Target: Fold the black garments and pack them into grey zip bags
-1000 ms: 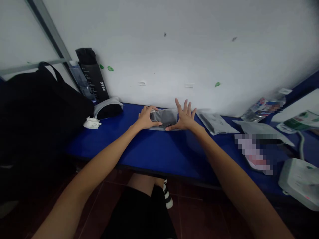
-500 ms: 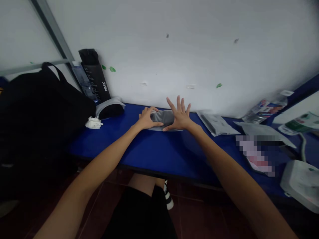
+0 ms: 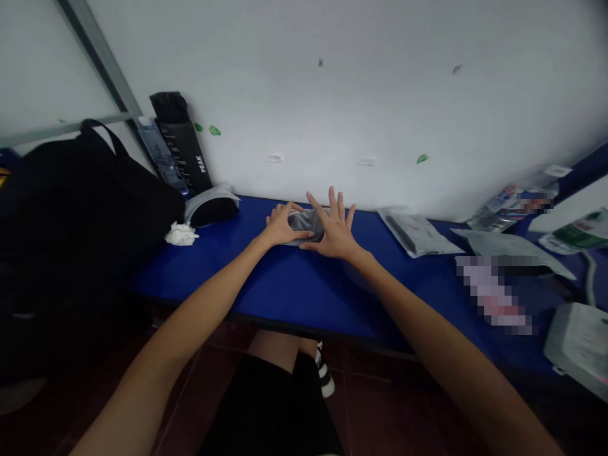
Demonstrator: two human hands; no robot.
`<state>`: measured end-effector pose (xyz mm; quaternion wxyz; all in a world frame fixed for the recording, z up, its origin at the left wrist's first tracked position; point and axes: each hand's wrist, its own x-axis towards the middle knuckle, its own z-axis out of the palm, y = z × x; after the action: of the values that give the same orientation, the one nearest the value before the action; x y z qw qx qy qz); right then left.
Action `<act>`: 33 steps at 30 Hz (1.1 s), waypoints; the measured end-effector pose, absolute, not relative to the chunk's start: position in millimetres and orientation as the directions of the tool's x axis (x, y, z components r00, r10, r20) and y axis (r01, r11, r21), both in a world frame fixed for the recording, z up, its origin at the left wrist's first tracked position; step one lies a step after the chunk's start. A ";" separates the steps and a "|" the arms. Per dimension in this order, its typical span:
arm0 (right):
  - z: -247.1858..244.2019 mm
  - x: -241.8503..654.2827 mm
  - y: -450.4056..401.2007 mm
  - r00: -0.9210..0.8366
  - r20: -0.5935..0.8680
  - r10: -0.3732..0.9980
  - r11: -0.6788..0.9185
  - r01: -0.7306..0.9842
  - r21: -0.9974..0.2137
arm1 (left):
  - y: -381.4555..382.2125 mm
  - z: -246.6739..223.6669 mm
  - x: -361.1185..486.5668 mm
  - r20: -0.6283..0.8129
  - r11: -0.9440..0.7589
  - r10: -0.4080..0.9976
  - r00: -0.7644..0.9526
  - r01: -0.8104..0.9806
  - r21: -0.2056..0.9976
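Observation:
A dark grey plastic pouch (image 3: 304, 221) with a clear, shiny surface lies flat on the blue tabletop (image 3: 304, 285), close to the wall. Round its left end curve the thumb and fingers of my left hand (image 3: 281, 224), holding it against the table. My right hand (image 3: 335, 231) lies over the right part of the pouch, fingers spread and pointing up toward the wall. The right thumb reaches left along the near edge, almost meeting the left thumb. Beneath my right palm the pouch's right end is hidden.
Left of my hands are a black bag (image 3: 90, 240), a crumpled tissue (image 3: 181, 234), a pouch with a black item (image 3: 215, 208), a dark bottle (image 3: 183, 145) and a clear one (image 3: 160, 152). To the right lie a grey packet (image 3: 420, 233), clear bottles (image 3: 508, 204) and a white box (image 3: 579, 339).
My right hand has slid left over the pouch, closer to my left hand. The pouch's right end, which showed beyond that hand, is out of sight. My left hand keeps its hold.

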<state>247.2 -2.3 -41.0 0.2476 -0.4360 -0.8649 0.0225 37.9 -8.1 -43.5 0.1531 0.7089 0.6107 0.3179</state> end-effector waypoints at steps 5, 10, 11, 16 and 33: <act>-34.2 272.4 -15.3 -0.596 0.455 0.661 0.733 0.641 -0.226 | -10.4 -42.9 37.3 0.264 -0.196 0.964 0.039 0.776 0.599; -36.4 283.3 -15.4 -0.698 0.497 0.515 0.851 0.486 -0.199 | -10.0 -41.3 39.6 0.273 -0.178 0.962 0.009 0.778 0.602; -36.9 282.1 -15.0 -0.709 0.502 0.495 0.863 0.470 -0.187 | -9.8 -41.4 40.3 0.283 -0.185 0.959 0.009 0.778 0.601; -36.7 274.4 -15.5 -0.757 0.456 0.467 0.879 0.455 -0.144 | -8.7 -41.6 40.0 0.340 -0.243 0.940 0.036 0.772 0.588; -48.9 244.9 -26.5 -0.787 0.442 0.431 0.901 0.404 -0.158 | 0.9 -49.4 26.1 0.366 -0.365 0.920 0.142 0.655 0.661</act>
<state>244.9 -26.5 -48.9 0.2405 -0.2209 -0.9448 0.0276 26.1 0.9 -49.4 0.1751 0.7351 0.5356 0.3769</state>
